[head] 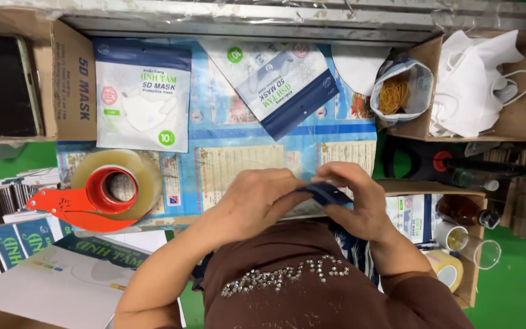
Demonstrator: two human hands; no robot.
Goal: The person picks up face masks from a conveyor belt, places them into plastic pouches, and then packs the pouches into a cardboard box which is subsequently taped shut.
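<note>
Work surface, seen from above: one table (pixel 226 161) covered with printed blue and cream sheets. Hands, two, both the person's own, meeting at the near edge of the table just above a brown, stud-trimmed shirt (pixel 312 283). Left hand (pixel 257 201): fingers curled inward, thumb and fingertips pinching the left end of one dark blue pouch edge (pixel 327 194). Right hand (pixel 360 204): fingers bent over and gripping the right end of the same edge; most of that pouch is hidden under the hands, so its full shape cannot be told. Mask pouches lying flat on the table, two: one white with a blue top band (pixel 142 94), upright at far left; one blue and white (pixel 281 82), tilted, at far centre, well apart from the hands. Tape dispenser, one, red-orange, carrying one roll of clear tape (pixel 108 192), left of the left hand and not touching it. Cardboard boxes at the far corners, two: the left box (pixel 71 79) holds one dark phone (pixel 6 85); the right box (pixel 518 109) holds a heap of loose white masks (pixel 467 82), count not discernible. Small bag of yellow rubber bands (pixel 400 91), one, beside the right box. Clear glass tumbler (pixel 467 244), one, at right, near a brown bottle (pixel 464 210), one.
</note>
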